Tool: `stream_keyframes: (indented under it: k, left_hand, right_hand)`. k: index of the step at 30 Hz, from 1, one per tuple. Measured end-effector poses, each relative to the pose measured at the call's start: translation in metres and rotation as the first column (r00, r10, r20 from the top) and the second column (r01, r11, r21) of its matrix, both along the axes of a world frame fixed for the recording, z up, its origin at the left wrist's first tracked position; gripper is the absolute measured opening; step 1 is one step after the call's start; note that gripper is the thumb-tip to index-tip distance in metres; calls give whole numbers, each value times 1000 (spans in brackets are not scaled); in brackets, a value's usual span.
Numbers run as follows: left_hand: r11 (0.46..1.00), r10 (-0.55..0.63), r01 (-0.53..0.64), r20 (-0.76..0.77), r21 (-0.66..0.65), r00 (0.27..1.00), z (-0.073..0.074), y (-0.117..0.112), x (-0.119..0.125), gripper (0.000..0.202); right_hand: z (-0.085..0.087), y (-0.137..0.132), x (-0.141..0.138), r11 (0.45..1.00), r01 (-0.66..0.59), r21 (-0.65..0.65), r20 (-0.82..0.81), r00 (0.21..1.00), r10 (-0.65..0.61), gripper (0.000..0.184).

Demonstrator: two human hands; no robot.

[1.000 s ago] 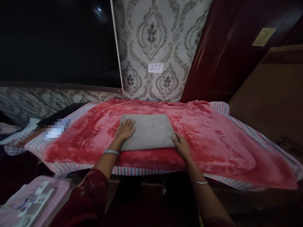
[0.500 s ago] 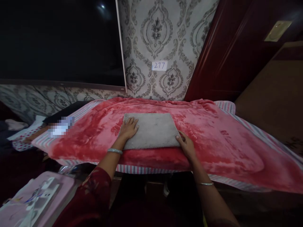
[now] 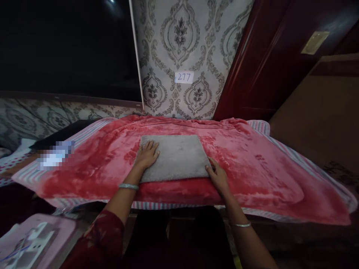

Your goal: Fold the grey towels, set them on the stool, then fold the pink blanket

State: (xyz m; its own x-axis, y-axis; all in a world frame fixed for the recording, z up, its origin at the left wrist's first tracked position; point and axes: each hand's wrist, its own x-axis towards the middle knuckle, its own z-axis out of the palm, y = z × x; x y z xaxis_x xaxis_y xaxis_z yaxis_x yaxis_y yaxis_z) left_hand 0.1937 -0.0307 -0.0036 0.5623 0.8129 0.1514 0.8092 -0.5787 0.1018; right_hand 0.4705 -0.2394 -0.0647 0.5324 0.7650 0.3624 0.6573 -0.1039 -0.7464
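Observation:
A grey, plush, rectangular mat [image 3: 176,157] lies flat on a red and pink fleecy blanket [image 3: 252,164]. On the mat's left side rests my left hand [image 3: 148,154], palm down with its fingers spread. At the right edge is my right hand [image 3: 218,175], its thumb on top of the mat and its fingers curled at the border, pinching the edge. The fingertips under that edge are partly hidden.
Behind the blanket stands a patterned wall with a paper label [image 3: 184,77] reading 277. A large dark screen [image 3: 67,48] is at upper left, a cardboard box [image 3: 322,112] at right. A pink stool-like surface [image 3: 63,228] holding white items sits at lower left.
The whole view has shifted slightly, so the scene sits further left. Both hands keep nearly the same places on the mat, which stays flat.

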Motion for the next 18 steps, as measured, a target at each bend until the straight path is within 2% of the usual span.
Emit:
stream_keyframes:
  k: [4, 6, 8, 10, 12, 14, 16, 18]
  left_hand:
    - [1000, 1, 1, 87, -27, 996, 6, -2, -6, 54]
    - [1000, 5, -2, 152, -19, 988, 11, -10, -15, 53]
    - [999, 4, -11, 203, 32, 979, 13, -25, -27, 52]
    - [996, 9, -29, 224, 88, 975, 9, -44, -39, 51]
    - [993, 19, -42, 212, 106, 977, -1, -62, -49, 51]
    - [995, 20, -37, 180, 95, 984, -14, -77, -55, 52]
    - [996, 15, -28, 151, 84, 988, -25, -85, -57, 53]
    - [996, 20, -32, 137, 85, 990, -32, -87, -57, 53]
  right_hand:
    - [8, -5, -10, 980, 174, 100, 191, 963, -191, 57]
    - [18, -2, -30, 975, 163, 148, 290, 936, -200, 54]
    - [30, 7, -64, 993, 25, 119, 374, 925, -68, 52]
    - [40, 20, -107, 986, -161, 32, 449, 884, 129, 53]
    - [43, 34, -151, 948, -306, -90, 495, 812, 309, 58]
    - [40, 46, -183, 893, -399, -208, 508, 736, 447, 64]
    - [33, 50, -197, 849, -441, -290, 508, 681, 527, 69]
    - [23, 48, -193, 842, -436, -318, 516, 665, 540, 70]
